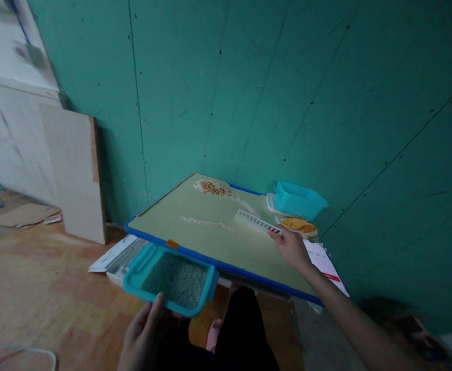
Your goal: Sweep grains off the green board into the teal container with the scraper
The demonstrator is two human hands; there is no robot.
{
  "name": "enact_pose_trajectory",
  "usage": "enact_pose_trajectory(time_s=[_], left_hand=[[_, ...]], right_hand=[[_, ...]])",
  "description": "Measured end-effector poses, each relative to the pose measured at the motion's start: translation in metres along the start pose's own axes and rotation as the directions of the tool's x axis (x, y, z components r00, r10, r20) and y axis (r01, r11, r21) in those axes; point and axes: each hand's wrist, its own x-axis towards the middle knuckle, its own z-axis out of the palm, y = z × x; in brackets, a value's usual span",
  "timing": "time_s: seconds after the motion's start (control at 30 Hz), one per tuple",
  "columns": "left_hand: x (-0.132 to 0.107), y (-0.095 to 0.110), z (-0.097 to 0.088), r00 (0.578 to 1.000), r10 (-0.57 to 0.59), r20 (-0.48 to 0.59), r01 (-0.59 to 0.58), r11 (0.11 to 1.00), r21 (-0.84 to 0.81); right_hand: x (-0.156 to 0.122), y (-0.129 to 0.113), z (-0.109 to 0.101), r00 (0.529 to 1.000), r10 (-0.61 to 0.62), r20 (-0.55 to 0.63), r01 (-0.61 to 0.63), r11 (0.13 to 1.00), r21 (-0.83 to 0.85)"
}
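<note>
My left hand (146, 330) grips the near rim of a teal plastic container (133, 281), which holds pale loose grains (177, 281) that look like rice. The container is just below the table's front edge. My right hand (290, 247) pinches one end of a long white slotted plastic strip (257, 221) over the tabletop (195, 242). Whether the strip touches the surface, I cannot tell. Left of the strip runs a thin streak of whitish grains (206, 222). Farther back lies a pile of tan beans (215, 188) with pale grains around it.
Against the green wall (210, 93), a blue open bin (301, 200) stands at the table's back right, beside a folded yellow cloth (299, 225). A paper sheet (322, 260) lies at the right edge. A board (75, 170) leans at the left. My legs (245, 330) are below the table.
</note>
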Motion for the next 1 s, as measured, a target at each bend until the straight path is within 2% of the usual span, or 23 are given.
enact_pose_trajectory(time_s=[0.1, 0.27, 0.43, 0.67, 0.8, 0.9, 1.0], left_hand=[[-0.001, -0.002, 0.003, 1.0, 0.016, -0.006, -0.016, 1.0, -0.018], [-0.011, -0.001, 0.018, 0.999, -0.019, 0.034, 0.02, 1.0, -0.01], [-0.015, -0.006, 0.027, 0.997, 0.009, 0.083, -0.008, 1.0, -0.011], [-0.017, -0.012, 0.031, 0.992, 0.009, 0.123, -0.006, 1.0, -0.025], [-0.02, -0.009, 0.033, 0.996, 0.011, 0.092, -0.009, 1.0, -0.017], [-0.019, -0.011, 0.033, 0.997, 0.04, 0.066, -0.041, 0.999, 0.007], [-0.015, -0.014, 0.03, 0.994, 0.051, 0.098, -0.051, 0.999, -0.008]], right_hand=[[0.001, -0.02, 0.005, 1.0, -0.018, 0.024, 0.017, 1.0, 0.017], [-0.005, -0.055, 0.014, 0.996, -0.068, 0.058, 0.065, 0.996, 0.054], [-0.022, -0.074, 0.017, 0.988, -0.135, 0.074, 0.127, 0.986, 0.11], [-0.04, -0.086, 0.013, 0.974, -0.2, 0.105, 0.179, 0.967, 0.179], [-0.043, -0.092, 0.01, 0.971, -0.21, 0.116, 0.179, 0.956, 0.235], [-0.035, -0.086, 0.004, 0.984, -0.133, 0.116, 0.095, 0.955, 0.282], [-0.021, -0.062, -0.006, 0.996, 0.018, 0.087, -0.049, 0.931, 0.363]])
